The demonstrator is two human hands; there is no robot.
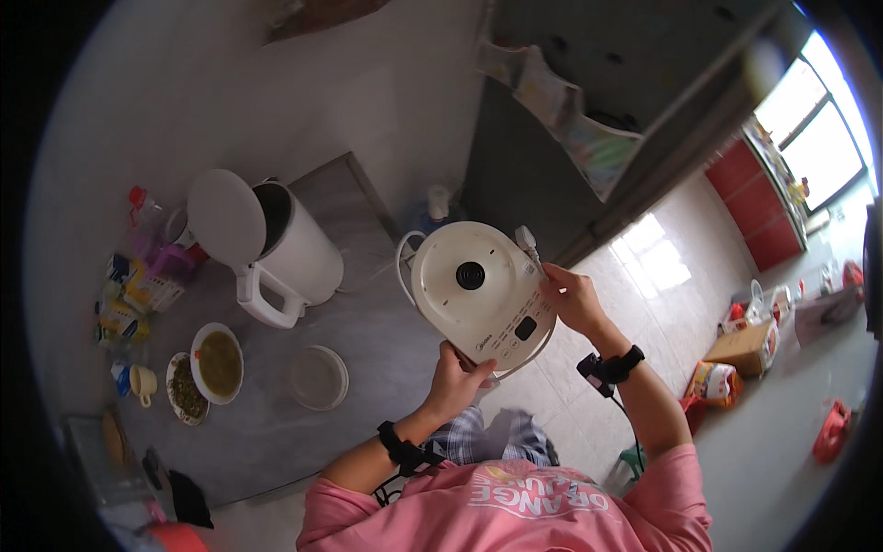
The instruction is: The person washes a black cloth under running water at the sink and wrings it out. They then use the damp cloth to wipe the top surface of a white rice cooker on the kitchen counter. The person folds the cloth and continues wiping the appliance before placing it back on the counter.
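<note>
Between my two hands is a cream Midea kettle base with a round black connector, a small dark display and its white cord looped around it. My left hand grips the lower left edge, thumb on top. At the right edge, my right hand holds the base together with the cord, just below the white plug. A white electric kettle with its lid raised stands on the grey table to the left. Nearer me on the table sits a round white bowl or container.
At the table's left are a bowl of soup, a plate of food, a cream cup, several packages and a clear bottle with a red cap. A cardboard box stands at the far right.
</note>
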